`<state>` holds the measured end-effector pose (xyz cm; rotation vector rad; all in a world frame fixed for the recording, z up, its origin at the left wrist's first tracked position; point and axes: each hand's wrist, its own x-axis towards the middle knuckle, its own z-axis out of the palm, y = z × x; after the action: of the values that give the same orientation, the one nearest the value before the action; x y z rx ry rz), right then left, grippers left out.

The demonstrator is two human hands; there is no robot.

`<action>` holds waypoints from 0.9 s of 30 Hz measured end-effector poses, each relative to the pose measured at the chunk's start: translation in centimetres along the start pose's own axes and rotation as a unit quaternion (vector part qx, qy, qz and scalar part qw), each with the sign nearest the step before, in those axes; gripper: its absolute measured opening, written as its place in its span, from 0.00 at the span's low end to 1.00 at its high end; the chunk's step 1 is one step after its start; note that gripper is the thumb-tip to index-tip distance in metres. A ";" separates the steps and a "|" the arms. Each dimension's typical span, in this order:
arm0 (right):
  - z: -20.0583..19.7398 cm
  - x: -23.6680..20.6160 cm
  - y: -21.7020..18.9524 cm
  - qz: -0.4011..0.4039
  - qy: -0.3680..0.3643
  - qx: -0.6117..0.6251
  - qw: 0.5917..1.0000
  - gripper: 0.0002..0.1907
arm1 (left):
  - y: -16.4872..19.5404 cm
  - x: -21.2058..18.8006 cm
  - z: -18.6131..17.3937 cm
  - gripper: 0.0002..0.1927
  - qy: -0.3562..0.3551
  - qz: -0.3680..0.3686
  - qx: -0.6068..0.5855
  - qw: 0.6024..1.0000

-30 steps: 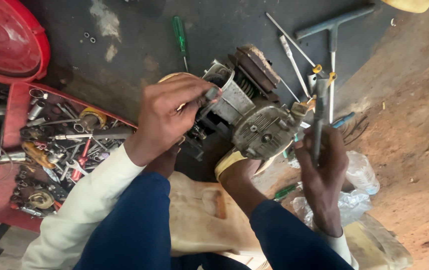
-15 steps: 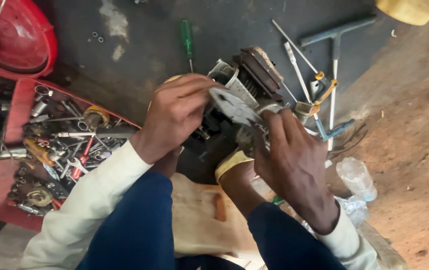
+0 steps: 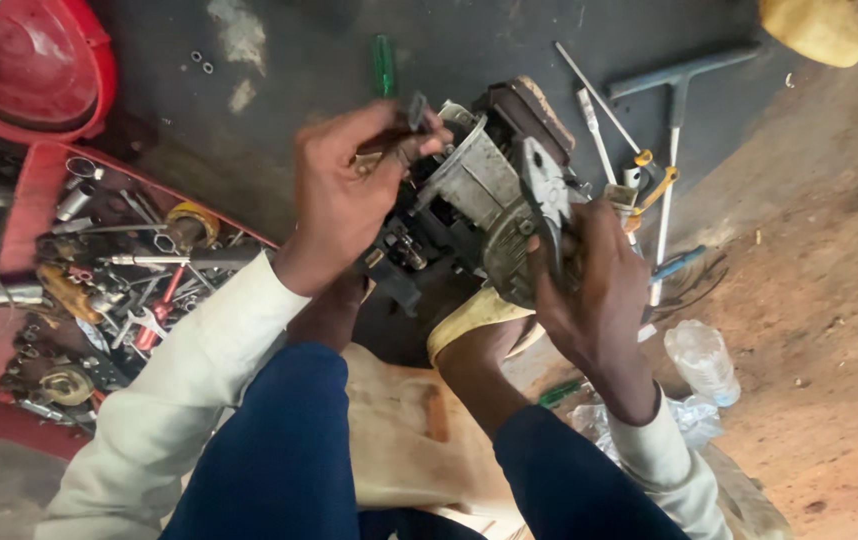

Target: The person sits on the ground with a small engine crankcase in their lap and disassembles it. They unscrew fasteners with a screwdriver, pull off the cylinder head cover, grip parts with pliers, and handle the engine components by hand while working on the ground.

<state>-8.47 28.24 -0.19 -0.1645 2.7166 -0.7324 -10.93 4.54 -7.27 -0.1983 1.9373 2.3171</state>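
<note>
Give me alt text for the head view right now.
Seen from above, a person's right hand grips a small grimy engine while the left hand pinches a small dark part at its top. A red toolbox of tools sits left.

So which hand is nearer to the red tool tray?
Left. The left hand is just right of the red tool tray; the right hand is farther right, holding the engine block.
</note>
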 end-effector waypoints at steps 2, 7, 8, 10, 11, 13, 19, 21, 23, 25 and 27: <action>0.0 -0.2 0.0 -0.011 -0.003 -0.028 1.000 0.17 | 0.0 0.1 0.0 0.05 0.005 -0.009 -0.006 1.000; -0.1 -0.3 -0.1 0.004 -0.009 0.002 1.000 0.19 | 0.0 0.4 0.1 0.06 -0.007 -0.005 0.044 0.999; -0.2 -0.2 -0.1 0.011 -0.010 0.008 1.000 0.19 | 0.1 0.4 0.1 0.07 -0.008 -0.002 0.056 0.998; -0.1 -0.2 -0.1 -0.004 -0.006 -0.007 1.000 0.19 | 0.2 0.4 0.0 0.07 -0.017 0.002 0.088 0.996; -0.1 -0.2 -0.1 -0.011 -0.006 -0.016 1.000 0.19 | 0.2 0.4 0.0 0.07 -0.021 0.003 0.103 0.994; -0.1 -0.2 0.0 -0.016 -0.003 -0.002 1.000 0.20 | 0.3 0.4 -0.1 0.07 -0.026 0.021 0.095 0.995; -0.1 -0.3 0.1 -0.018 -0.002 -0.016 1.000 0.20 | 0.1 0.5 -0.1 0.07 -0.032 0.034 0.091 0.995; -0.1 -0.3 0.1 -0.020 0.001 -0.016 1.000 0.20 | 0.0 0.5 0.0 0.06 -0.032 0.040 0.089 0.995; -0.1 -0.3 0.0 -0.021 0.004 -0.011 1.000 0.20 | 0.0 0.5 0.0 0.06 -0.032 0.041 0.094 0.994; -0.1 -0.3 -0.1 -0.022 0.004 -0.008 1.000 0.19 | 0.0 0.4 0.0 0.07 -0.032 0.035 0.067 0.997; -0.1 -0.4 -0.2 -0.022 0.006 -0.007 1.000 0.19 | 0.0 0.4 0.0 0.07 -0.032 0.037 0.069 0.996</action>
<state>-8.17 28.20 0.11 -0.2254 2.7387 -0.7290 -11.33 4.55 -7.29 -0.0384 2.0967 2.1930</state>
